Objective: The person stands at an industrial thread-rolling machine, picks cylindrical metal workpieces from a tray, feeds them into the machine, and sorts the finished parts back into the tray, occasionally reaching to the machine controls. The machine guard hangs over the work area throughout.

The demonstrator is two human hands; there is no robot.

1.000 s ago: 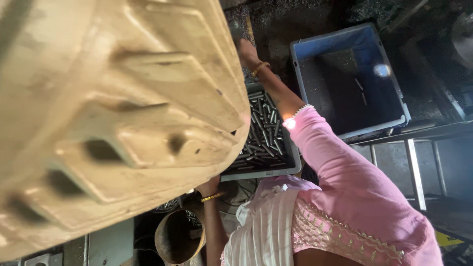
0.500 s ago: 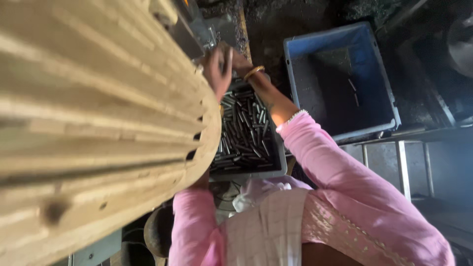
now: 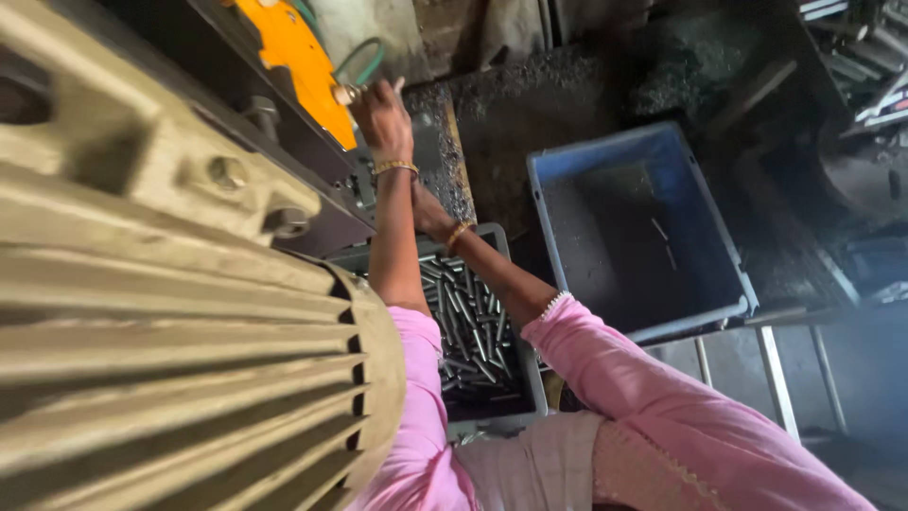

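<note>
Two hands in view, both ours, pink sleeves. Biggest thing first: a ribbed beige cast-metal motor housing (image 3: 142,331) fills the left of the head view, close to our left arm. Next, an empty blue plastic crate (image 3: 643,237) on a metal frame to the right, well apart from both hands. Then the grey plastic tray of short steel pins (image 3: 473,322), under both forearms, just in front of our body. Above it, an orange machine panel (image 3: 293,66) with a green hose loop (image 3: 364,61) beside it. Smallest: a small brass knob (image 3: 345,93) at the panel's edge.

Left hand (image 3: 380,118): grip closed around the small brass knob, fingers wrapped over it, knob poking out on the thumb side. So the knob sits inside the grip, at its upper left edge.

Right hand (image 3: 430,213): down by the far end of the pin tray, half hidden behind our left forearm. We cannot tell whether its grip is open or closed, or whether it has a pin.

Risks, as we judge them: the left arm runs right alongside the motor housing and machine frame, so a loose sleeve or bangle could catch there. The crossed arms also hide the right hand, so fingers near the machine bed could get pinched. Pins are loose in the tray; a knock from a forearm could spill them.
</note>
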